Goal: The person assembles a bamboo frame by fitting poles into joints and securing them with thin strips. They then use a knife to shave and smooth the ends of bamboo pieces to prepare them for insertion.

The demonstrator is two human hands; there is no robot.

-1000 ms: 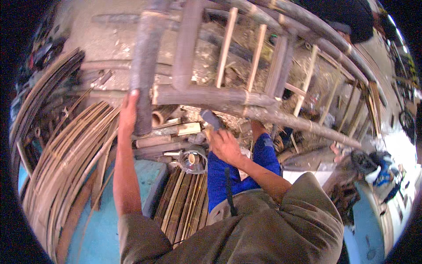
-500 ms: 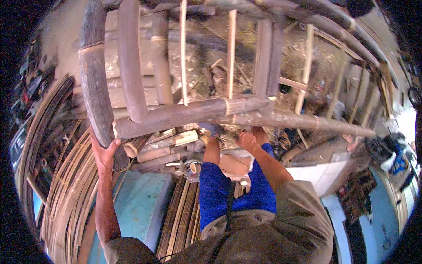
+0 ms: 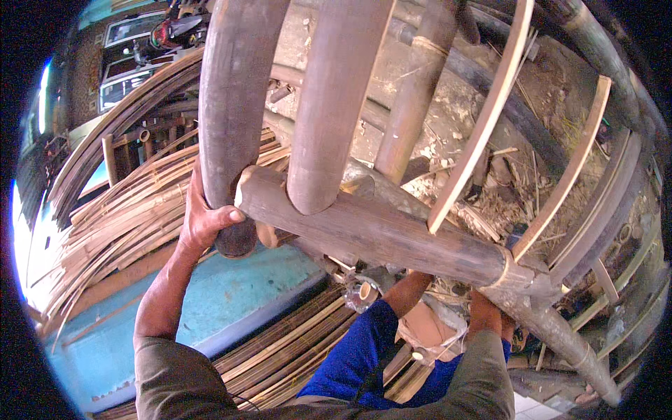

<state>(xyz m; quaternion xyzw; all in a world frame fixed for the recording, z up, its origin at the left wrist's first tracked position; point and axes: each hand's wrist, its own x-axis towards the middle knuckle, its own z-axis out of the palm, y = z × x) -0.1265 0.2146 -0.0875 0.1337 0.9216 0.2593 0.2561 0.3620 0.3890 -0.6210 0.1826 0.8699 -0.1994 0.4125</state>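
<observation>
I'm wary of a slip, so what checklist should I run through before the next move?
1. Left hand grip on the thick grey-brown bamboo post: ok, closed around its lower part.
2. Right hand's grip: cannot tell; hidden behind the thick brown bamboo rail.
3. Rail fully seated against post: cannot tell; the joint's inside is hidden.
4. Left pale, narrow slat meeting the rail: ok.
5. Brown earthen ground free of scraps: not ok; loose pieces litter it.
</observation>
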